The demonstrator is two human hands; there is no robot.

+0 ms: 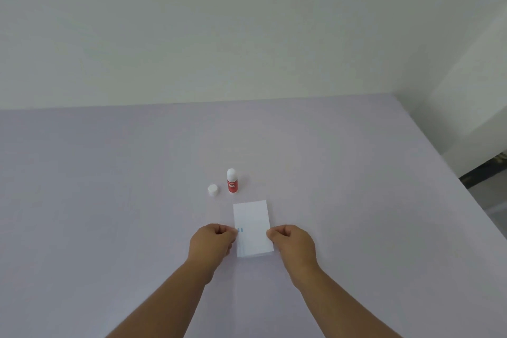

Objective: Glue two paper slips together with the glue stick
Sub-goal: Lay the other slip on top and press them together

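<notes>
Nearest to us: both forearms come in from the bottom edge, converging on the paper. Our left hand (212,241) pinches the left edge of the paper slip (252,228), thumb and fingers closed on it beside two short blue marks. Our right hand (295,244) pinches the right edge the same way. A grip on both sides keeps the sheet square, probably so it can be lined up over whatever is under it.

At the near end a second edge peeks out just below the held slip. We read that as the other slip underneath, but can't tell if they are touching or already bonded. Guess: we are at the align-and-press step.

Farther out, the glue stick (232,180) stands upright on the table (109,186), uncapped, white tip exposed. Its cap (213,189) sits just left of it, apart. Both are parked beyond the paper, clear of the hands. Behind that, only bare wall.
</notes>
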